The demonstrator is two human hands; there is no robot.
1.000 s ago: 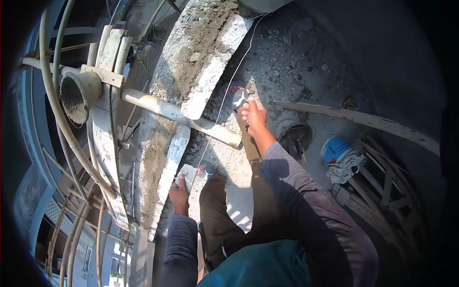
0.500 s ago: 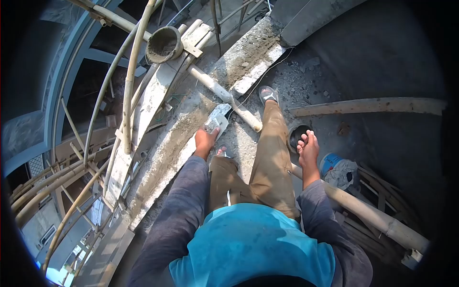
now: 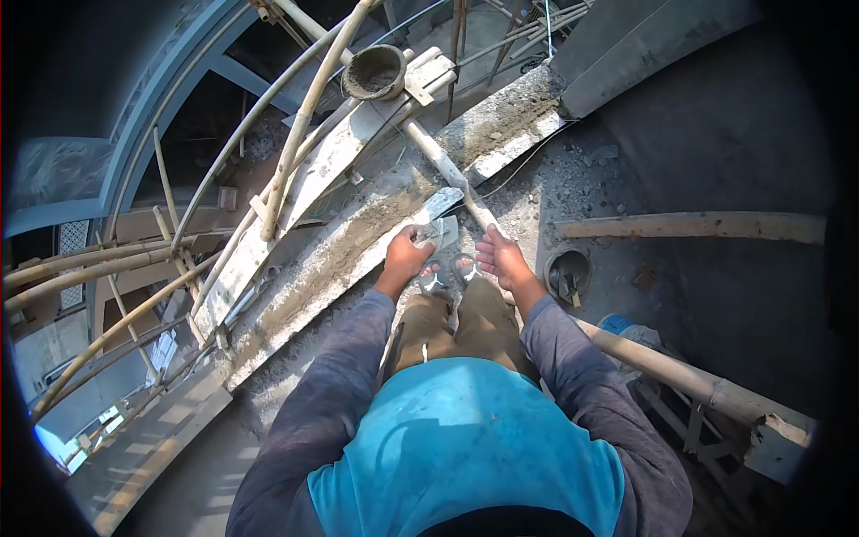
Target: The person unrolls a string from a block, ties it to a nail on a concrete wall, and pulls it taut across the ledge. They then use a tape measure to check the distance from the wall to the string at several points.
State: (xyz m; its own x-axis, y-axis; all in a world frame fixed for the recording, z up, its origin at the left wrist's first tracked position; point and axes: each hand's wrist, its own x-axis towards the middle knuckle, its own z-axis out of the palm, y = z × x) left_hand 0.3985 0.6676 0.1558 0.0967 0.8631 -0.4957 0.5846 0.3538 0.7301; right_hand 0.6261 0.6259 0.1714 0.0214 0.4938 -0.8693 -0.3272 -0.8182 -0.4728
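L hand [image 3: 405, 261] closed on flat trowel [image 3: 446, 231] at low wall's [image 3: 349, 240] inner edge, prob. side-gripped to keep blade free; R hand [image 3: 506, 258] half-open, apparently empty, near bamboo pole [image 3: 437, 159]; mortar bucket [image 3: 374, 73] on plank's [image 3: 327, 159] far end, prob. for reach; blue label [image 3: 615, 324] illegible.

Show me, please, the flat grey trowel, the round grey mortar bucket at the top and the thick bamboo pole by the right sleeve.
Flat grey trowel [image 3: 449, 229], head view: exposed blade.
Round grey mortar bucket [image 3: 381, 55], head view: inner wall.
Thick bamboo pole [image 3: 662, 365], head view: mid-length surface.
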